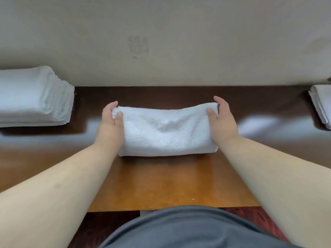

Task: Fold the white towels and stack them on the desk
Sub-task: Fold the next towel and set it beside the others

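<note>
Left hand (112, 116) and right hand (221, 115) pinch folded white towel (166, 130) ends on desk (161, 185); towel stack (34, 97) far left, more towels (320, 106) far right, both apart.

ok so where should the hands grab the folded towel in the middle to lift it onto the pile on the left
Take the folded towel by its two short ends, one hand from each side, as the left hand and right hand do now. It lies long from left to right and sags in the middle, so pinching all layers at both ends should keep the fold together on the way to the stack.
</note>
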The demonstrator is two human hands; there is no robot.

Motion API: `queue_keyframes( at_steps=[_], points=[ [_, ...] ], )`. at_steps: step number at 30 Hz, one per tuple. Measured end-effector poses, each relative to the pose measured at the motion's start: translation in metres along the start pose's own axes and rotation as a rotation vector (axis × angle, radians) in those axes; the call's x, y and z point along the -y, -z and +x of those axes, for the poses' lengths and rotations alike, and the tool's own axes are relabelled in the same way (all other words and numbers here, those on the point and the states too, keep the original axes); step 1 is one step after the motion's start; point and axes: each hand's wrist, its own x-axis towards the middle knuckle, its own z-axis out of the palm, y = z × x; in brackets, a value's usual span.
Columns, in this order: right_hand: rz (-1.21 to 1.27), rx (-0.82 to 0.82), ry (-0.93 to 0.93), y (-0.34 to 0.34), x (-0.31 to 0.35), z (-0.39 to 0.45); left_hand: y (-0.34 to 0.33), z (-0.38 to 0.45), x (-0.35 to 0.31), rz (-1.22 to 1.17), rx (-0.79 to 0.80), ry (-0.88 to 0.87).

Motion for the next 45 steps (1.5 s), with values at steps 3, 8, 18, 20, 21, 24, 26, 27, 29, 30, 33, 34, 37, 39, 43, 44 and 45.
queue_keyframes(
  at_steps=[3, 8, 18, 20, 21, 24, 26, 27, 29, 30, 33, 34, 37, 39, 43, 44, 45],
  points=[
    [0.012, 0.014, -0.026, -0.012, 0.001, 0.021, -0.012, 0.017, 0.007, -0.010, -0.023, 0.065],
    [0.046, 0.028, -0.099, -0.025, -0.012, 0.045, -0.029, 0.043, 0.028, -0.030, 0.010, 0.130],
    [-0.480, -0.062, 0.453, -0.042, 0.017, -0.012, -0.062, -0.016, -0.017, 0.659, 0.076, -0.687],
    [-0.710, 0.161, 0.614, -0.057, 0.014, -0.038, -0.076, -0.037, -0.011, 0.842, 0.327, -0.742],
    [-0.803, 0.280, 0.573, -0.061, 0.010, -0.042, -0.079, -0.040, -0.005, 0.925, 0.411, -0.684],
    [-0.961, 0.404, 0.410, -0.060, -0.009, -0.025, -0.082, -0.029, 0.010, 1.035, 0.449, -0.581],
    [-0.982, 0.400, 0.407, -0.059, -0.013, -0.012, -0.083, -0.019, 0.007, 1.049, 0.466, -0.576],
    [-0.981, 0.405, 0.401, -0.060, -0.012, -0.009, -0.084, -0.016, 0.004, 1.055, 0.486, -0.560],
    [-0.989, 0.396, 0.380, -0.064, -0.013, -0.007, -0.084, -0.011, 0.002, 1.069, 0.509, -0.518],
    [-0.990, 0.393, 0.357, -0.064, -0.013, -0.007, -0.082, -0.009, 0.002, 1.076, 0.519, -0.500],
    [-0.955, 0.399, 0.250, -0.053, -0.012, -0.004, -0.072, -0.006, 0.004, 1.099, 0.538, -0.440],
    [-0.955, 0.414, 0.223, -0.047, -0.013, -0.003, -0.066, -0.004, 0.006, 1.110, 0.544, -0.407],
    [-0.978, 0.489, 0.149, -0.026, -0.013, -0.003, -0.045, -0.004, 0.008, 1.171, 0.568, -0.316],
    [-0.966, 0.528, 0.072, -0.014, -0.008, -0.007, -0.031, -0.009, 0.004, 1.231, 0.600, -0.295],
    [-0.960, 0.581, -0.089, 0.000, 0.005, -0.023, 0.002, -0.019, -0.007, 1.301, 0.692, -0.215],
    [-0.952, 0.600, -0.135, 0.004, 0.007, -0.028, 0.012, -0.022, -0.008, 1.301, 0.711, -0.187],
    [-0.940, 0.617, -0.172, 0.008, 0.007, -0.033, 0.020, -0.025, -0.008, 1.295, 0.730, -0.165]
  ],
)
